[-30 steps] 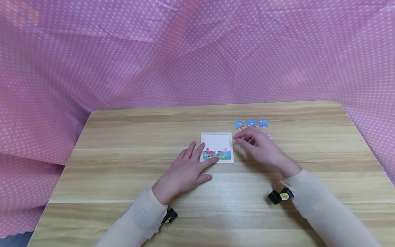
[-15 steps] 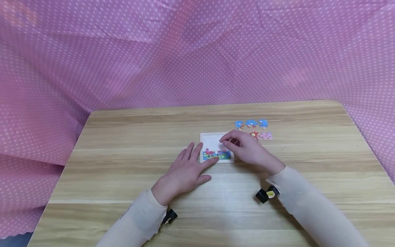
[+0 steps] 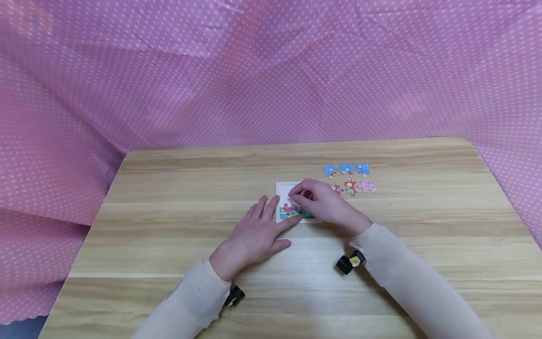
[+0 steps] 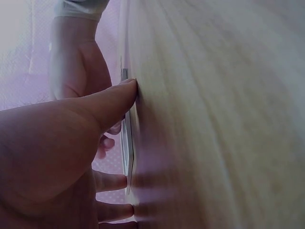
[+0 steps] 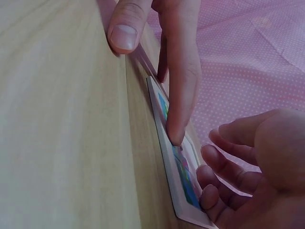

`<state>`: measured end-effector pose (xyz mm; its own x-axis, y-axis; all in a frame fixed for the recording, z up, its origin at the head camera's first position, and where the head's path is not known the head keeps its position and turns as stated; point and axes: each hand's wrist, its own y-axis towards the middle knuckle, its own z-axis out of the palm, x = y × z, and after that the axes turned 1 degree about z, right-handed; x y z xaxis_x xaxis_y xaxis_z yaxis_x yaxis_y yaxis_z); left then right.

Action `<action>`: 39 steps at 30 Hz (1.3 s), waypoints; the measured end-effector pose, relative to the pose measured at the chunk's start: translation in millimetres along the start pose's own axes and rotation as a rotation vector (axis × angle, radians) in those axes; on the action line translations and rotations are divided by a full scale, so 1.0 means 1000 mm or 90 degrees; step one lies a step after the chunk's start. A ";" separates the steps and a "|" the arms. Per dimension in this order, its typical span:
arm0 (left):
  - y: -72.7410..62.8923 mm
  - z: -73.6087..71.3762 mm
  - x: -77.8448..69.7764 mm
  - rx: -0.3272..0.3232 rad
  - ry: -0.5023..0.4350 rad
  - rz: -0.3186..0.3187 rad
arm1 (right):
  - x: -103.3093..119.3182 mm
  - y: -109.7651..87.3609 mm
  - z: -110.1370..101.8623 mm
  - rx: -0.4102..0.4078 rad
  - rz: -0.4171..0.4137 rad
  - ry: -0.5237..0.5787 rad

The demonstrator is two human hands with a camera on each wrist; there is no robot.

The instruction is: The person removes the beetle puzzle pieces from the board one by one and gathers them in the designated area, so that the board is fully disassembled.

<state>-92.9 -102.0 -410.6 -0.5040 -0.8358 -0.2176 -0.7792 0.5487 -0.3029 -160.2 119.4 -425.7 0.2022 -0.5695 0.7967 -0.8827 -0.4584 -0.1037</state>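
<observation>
A white-rimmed square puzzle tray [image 3: 277, 188] lies flat on the table, with a strip of colourful joined puzzle pieces [image 3: 286, 213] along its near side and white backing above them. My left hand [image 3: 254, 235] is spread, its thumb resting on the tray's near edge and its fingertips at the left side. Over the tray, my right hand [image 3: 323, 202] hovers with thumb and forefinger brought together and the other fingers curled. Whether a piece sits between those fingertips is hidden. The right wrist view has the curled right fingers [image 5: 228, 167] beside the tray [image 5: 167, 157].
Right of the tray lie two rows of loose pieces: a blue far row [image 3: 346, 168], and a nearer row with a red sun piece [image 3: 351, 187] and a pink piece [image 3: 367, 187]. The wooden table [image 3: 190, 188] ends at a pink dotted cloth [image 3: 271, 94].
My right hand has moved left from beside the loose pieces to over the tray, uncovering the nearer row. The left hand has stayed in place.
</observation>
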 end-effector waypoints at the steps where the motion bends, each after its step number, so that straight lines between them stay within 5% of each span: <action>1: 0.000 0.000 0.000 0.002 0.000 -0.001 | 0.000 0.001 0.001 0.000 0.002 -0.002; 17: 0.000 0.001 -0.001 -0.014 0.019 0.007 | -0.001 0.009 0.005 0.034 -0.001 -0.027; 29: 0.000 0.003 0.000 -0.032 0.031 0.018 | 0.000 0.008 0.007 0.062 -0.059 -0.017; 39: 0.000 0.001 0.000 -0.032 0.031 0.018 | 0.002 0.009 0.008 0.071 -0.024 0.006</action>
<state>-92.3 -101.9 -411.7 -0.5428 -0.8204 -0.1796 -0.7812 0.5717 -0.2505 -164.1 109.1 -429.6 0.2300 -0.5442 0.8068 -0.8213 -0.5532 -0.1390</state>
